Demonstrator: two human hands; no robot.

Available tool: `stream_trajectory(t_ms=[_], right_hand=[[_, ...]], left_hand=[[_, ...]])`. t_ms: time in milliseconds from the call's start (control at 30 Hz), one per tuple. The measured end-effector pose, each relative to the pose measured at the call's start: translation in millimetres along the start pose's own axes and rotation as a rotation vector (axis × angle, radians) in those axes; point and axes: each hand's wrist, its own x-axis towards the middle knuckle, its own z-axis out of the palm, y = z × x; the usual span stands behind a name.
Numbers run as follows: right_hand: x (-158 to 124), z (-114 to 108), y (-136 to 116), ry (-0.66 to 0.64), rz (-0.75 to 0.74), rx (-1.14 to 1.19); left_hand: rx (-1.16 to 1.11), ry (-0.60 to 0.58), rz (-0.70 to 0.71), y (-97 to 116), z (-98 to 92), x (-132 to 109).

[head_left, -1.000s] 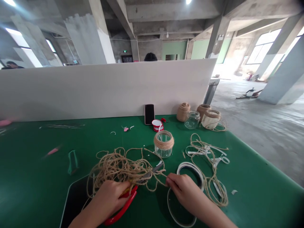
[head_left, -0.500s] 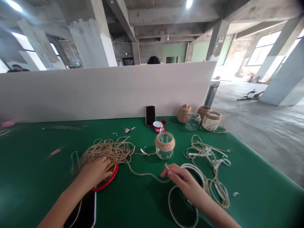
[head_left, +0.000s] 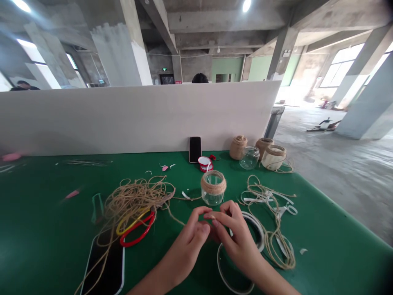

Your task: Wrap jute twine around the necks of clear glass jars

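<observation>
Just in front of a glass jar (head_left: 213, 197) with twine wrapped round its neck, my two hands meet. My right hand (head_left: 238, 235) pinches the end of a strand of twine (head_left: 176, 218) between thumb and fingertips. Fingers curled, my left hand (head_left: 193, 237) is closed around the same strand, which passes behind it. That strand leads left to a loose pile of twine (head_left: 138, 194). Scissors (head_left: 139, 232) with red and yellow handles lie at the pile's near edge, their blades hidden under it.
Left of my hands lies a dark tablet-like device (head_left: 106, 262). Rolls of white tape (head_left: 256, 229) sit under my right hand. White scissors (head_left: 284, 209) lie among twine on the right. A phone (head_left: 195, 150), ribbon spool (head_left: 205, 163) and several jars (head_left: 249, 157) stand near the white partition (head_left: 138, 119).
My left hand has left the twine pile and scissors and moved right to meet my right hand. The scissors' handles now show fully. The jar stays in place.
</observation>
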Motion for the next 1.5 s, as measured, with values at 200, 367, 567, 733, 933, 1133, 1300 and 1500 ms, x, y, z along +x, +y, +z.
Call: stream_trajectory(t_ms=[200,367,567,733,933,1133,1300,1500], right_hand=[[6.0,-25.1,22.0,-0.003,-0.144,-0.126],[38.8,-52.3,38.7,-0.038,-0.175,-0.289],[87.2,-43.5,46.8,-0.2,-0.34,-0.54],[106.2,-39.6,48.8,-0.375,-0.307,-0.564],[117.1,-56.7,34.6,-0.409,-0.184,-0.415],[105.3,-61.6,23.9,-0.54,0.047,-0.156],[93.7,-53.0,26.1,-0.562,0.002,-0.116],[93.3,-55.8,24.9,-0.589,-0.03,-0.102]], left_hand=[[-0.08,-0.017,-0.042,-6.6,-2.1,31.4],[0.313,0.095,0.11,0.1,-21.1,40.1],[0.69,0.156,0.217,1.2,-37.2,50.6],[0.77,0.152,0.245,4.1,-43.9,54.1],[0.702,0.132,0.274,16.2,-49.8,52.3],[0.638,0.087,0.263,23.5,-46.3,46.0],[0.648,0.02,0.241,13.8,-41.8,45.9],[0.652,0.035,0.232,4.5,-40.8,49.8]])
